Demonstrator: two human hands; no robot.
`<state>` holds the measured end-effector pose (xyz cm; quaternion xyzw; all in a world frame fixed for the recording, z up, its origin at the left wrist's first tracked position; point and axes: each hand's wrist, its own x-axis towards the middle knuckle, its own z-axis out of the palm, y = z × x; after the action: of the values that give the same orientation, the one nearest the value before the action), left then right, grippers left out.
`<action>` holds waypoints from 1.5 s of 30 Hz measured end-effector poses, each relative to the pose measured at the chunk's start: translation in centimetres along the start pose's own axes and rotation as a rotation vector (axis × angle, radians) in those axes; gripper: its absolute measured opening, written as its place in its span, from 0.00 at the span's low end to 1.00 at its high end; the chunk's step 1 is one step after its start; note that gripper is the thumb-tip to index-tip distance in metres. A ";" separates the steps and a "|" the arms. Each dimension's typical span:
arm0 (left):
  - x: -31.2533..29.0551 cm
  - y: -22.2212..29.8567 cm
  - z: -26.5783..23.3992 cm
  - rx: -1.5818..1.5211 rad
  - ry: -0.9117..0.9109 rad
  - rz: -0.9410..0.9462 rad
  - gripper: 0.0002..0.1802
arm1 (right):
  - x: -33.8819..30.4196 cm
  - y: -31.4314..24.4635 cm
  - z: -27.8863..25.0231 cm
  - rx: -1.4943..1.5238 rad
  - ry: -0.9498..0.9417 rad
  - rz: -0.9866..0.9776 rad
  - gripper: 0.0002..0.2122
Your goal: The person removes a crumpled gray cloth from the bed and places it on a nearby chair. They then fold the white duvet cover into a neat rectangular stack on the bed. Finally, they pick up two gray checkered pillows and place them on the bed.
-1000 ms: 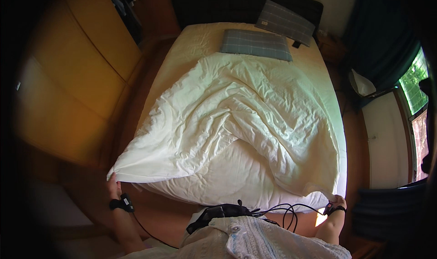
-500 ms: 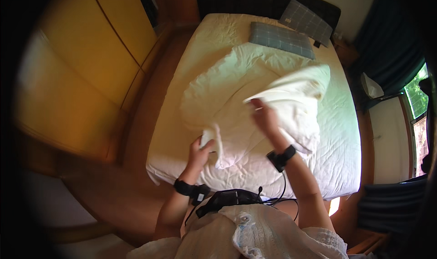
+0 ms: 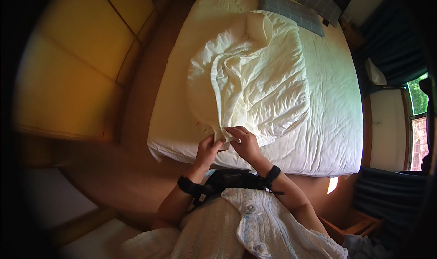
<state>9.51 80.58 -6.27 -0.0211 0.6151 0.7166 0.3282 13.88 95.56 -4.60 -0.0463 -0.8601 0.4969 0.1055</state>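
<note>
A white quilt (image 3: 273, 83) lies rumpled over the middle of the bed, with a folded ridge of cloth running down toward me. At its near end, my left hand (image 3: 208, 150) is closed on the quilt's edge, thumb on top. My right hand (image 3: 246, 144) pinches the same edge just to the right, so the two hands nearly touch. A small flap of cloth sticks out between them. Both wrists carry black straps with small devices.
The bed (image 3: 334, 136) has a white sheet. Grey checked pillows (image 3: 291, 13) rest at its far right end. A yellow cabinet (image 3: 68, 77) stands to the left beside the wooden floor (image 3: 136, 168). Dark curtains (image 3: 387, 40) and a window (image 3: 419, 122) are on the right.
My right hand has come down and left to join my left hand at the quilt's near edge. The raised right part of the quilt has settled flatter. The view has tilted lower.
</note>
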 end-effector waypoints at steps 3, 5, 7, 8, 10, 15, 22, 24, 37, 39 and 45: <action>0.1 -0.7 -0.5 0.009 -0.036 -0.049 0.10 | -0.7 0.5 0.1 0.078 0.056 0.096 0.16; 0.3 -1.1 -0.8 -0.007 -0.116 0.016 0.11 | -1.0 0.4 -0.1 0.098 0.162 0.051 0.15; 0.6 -1.4 -0.8 -0.017 -0.161 0.070 0.11 | -1.2 -0.1 -0.1 0.049 0.176 0.016 0.15; 0.6 -1.5 -0.8 0.008 -0.094 0.038 0.12 | -1.4 -0.5 0.0 0.009 0.162 -0.054 0.15; 0.9 -1.3 -0.5 0.038 -0.090 0.097 0.15 | -1.6 -1.0 0.1 -0.064 0.160 -0.150 0.14; 0.7 0.0 0.6 -0.122 0.049 -0.117 0.15 | -2.1 -1.8 -0.1 -0.052 0.111 -0.217 0.15; 0.5 0.4 0.3 -0.148 -0.044 -0.087 0.18 | -2.1 -0.9 -0.1 -0.037 0.045 -0.177 0.15; 0.8 0.0 0.0 -0.143 -0.096 -0.049 0.18 | -2.2 -0.4 0.0 0.053 0.039 -0.017 0.14; 0.4 -0.5 0.7 0.183 -0.102 0.177 0.13 | -2.7 -0.2 0.0 0.057 0.227 0.097 0.08; 0.2 -0.3 0.7 0.009 -0.108 0.061 0.16 | -2.8 -0.1 -0.1 0.048 0.174 0.036 0.08; -0.1 0.7 0.5 -0.040 -0.065 0.019 0.17 | -2.8 -0.5 -0.4 0.460 0.013 0.073 0.11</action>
<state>9.45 80.95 -5.53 0.0014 0.5898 0.7322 0.3405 16.70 95.10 -4.36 -0.0555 -0.7214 0.6830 0.1006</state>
